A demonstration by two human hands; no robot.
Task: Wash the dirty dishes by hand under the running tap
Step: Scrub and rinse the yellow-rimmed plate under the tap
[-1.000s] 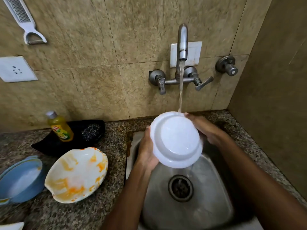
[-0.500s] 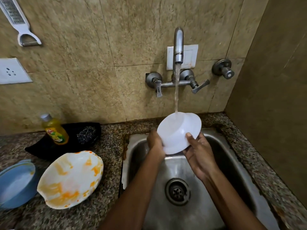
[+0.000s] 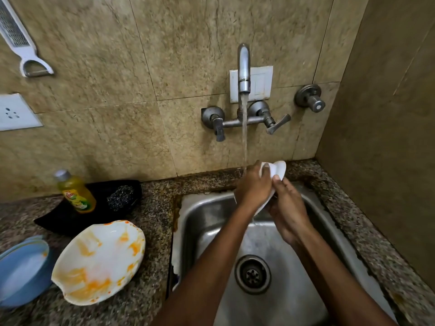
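Observation:
A small white bowl is held on edge over the back of the steel sink, mostly hidden between my hands. My left hand grips it from the left, thumb over its rim. My right hand holds it from the right and below, thumb on its face. Water runs from the tap and lands on my left hand beside the bowl. A white plate smeared with orange sauce lies on the counter left of the sink. A blue dish sits at the far left.
A yellow dish-soap bottle and a steel scrubber rest on a black tray at the back of the granite counter. Tap valves jut from the tiled wall. The drain lies below my arms. A side wall closes the right.
The bowl has been turned from facing me to standing edge-on, and both hands have closed in around it under the stream. The view has tilted down slightly.

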